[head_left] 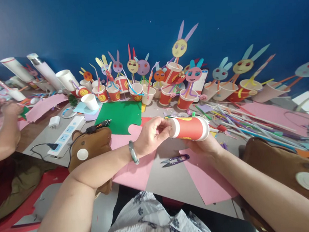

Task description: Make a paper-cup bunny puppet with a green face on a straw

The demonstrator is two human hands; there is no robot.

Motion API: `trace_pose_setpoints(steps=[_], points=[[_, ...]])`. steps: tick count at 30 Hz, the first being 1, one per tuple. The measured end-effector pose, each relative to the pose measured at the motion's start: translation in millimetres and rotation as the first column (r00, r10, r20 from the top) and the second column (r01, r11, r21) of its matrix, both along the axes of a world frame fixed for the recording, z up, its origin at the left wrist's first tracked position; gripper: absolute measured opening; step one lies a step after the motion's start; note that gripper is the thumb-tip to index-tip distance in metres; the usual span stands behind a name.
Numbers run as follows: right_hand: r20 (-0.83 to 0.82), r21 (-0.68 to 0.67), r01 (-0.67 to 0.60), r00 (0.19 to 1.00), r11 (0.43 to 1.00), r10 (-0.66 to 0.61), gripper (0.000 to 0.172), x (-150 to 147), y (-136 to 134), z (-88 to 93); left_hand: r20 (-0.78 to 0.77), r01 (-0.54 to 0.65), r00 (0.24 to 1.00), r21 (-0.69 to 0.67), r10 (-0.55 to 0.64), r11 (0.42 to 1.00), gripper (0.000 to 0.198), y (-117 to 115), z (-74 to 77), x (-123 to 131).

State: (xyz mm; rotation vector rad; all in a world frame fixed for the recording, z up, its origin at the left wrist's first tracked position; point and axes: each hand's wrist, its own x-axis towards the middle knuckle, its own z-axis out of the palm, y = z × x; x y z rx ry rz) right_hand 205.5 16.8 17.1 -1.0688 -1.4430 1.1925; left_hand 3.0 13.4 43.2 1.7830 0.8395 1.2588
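A red paper cup with white ends lies on its side in the air above the table. My right hand is wrapped under and behind it, near its right end. At its left end, my left hand has thumb and forefinger pinched together; whether something small is between them cannot be made out. Below the cup, purple thread snips rest on the grey table between pink paper sheets. A green sheet lies behind my left hand.
Paper cups with rabbit-faced figures line the blue wall. Straws and sticks are heaped at the right. A power strip, brown cushions and another person's hands are also in view.
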Motion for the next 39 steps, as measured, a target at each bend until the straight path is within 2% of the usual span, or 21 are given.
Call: trace_pose_setpoints(steps=[3, 7, 11, 17, 22, 26, 30, 35, 39], points=[[-0.160, -0.130, -0.075, 0.986, 0.989, 0.053, 0.031, -1.7, -1.4, 0.8, -0.012, -0.006, 1.000, 0.031, 0.006, 0.999, 0.022, -0.6, 0.1, 0.0], [-0.283, -0.225, -0.111, 0.958, 0.968, 0.044, 0.031, 0.6, -1.3, -2.3, -0.025, 0.002, 1.000, 0.053, 0.000, 0.999, 0.024, -2.1, 0.0, -0.3], [-0.358, -0.272, -0.133, 0.933, 0.953, 0.028, 0.030, 3.3, -1.0, -4.6, -0.015, 0.013, 1.000, 0.037, -0.013, 0.999, 0.023, -2.5, -2.6, -0.5], [-0.458, -0.274, -0.184, 0.888, 0.944, 0.040, 0.034, 1.8, -0.6, -4.4, 0.054, 0.020, 0.998, 0.087, -0.025, 0.996, 0.026, 0.1, -7.7, 1.0], [-0.484, -0.264, -0.207, 0.873, 0.942, 0.057, 0.033, -1.2, -2.2, -2.4, 0.044, 0.027, 0.999, 0.073, -0.030, 0.997, 0.027, 0.4, -7.7, 1.1], [-0.502, -0.246, -0.227, 0.862, 0.942, 0.076, 0.032, -2.6, -2.8, -1.4, 0.045, 0.022, 0.999, 0.113, -0.027, 0.993, 0.025, 0.9, -8.1, 0.7], [-0.492, -0.281, -0.181, 0.870, 0.942, 0.020, 0.033, -1.8, -2.9, -1.8, 0.044, 0.023, 0.999, 0.137, -0.029, 0.990, 0.022, 1.4, -8.8, 1.7], [-0.468, -0.272, -0.151, 0.884, 0.950, 0.006, 0.037, -1.2, -3.5, -1.3, 0.111, -0.016, 0.994, 0.205, -0.007, 0.979, 0.014, 1.2, -9.0, 3.6], [-0.468, -0.261, -0.148, 0.883, 0.954, 0.009, 0.035, -2.3, -4.4, -1.1, 0.067, -0.059, 0.997, 0.302, 0.040, 0.951, 0.010, 1.3, -8.5, 2.8]])
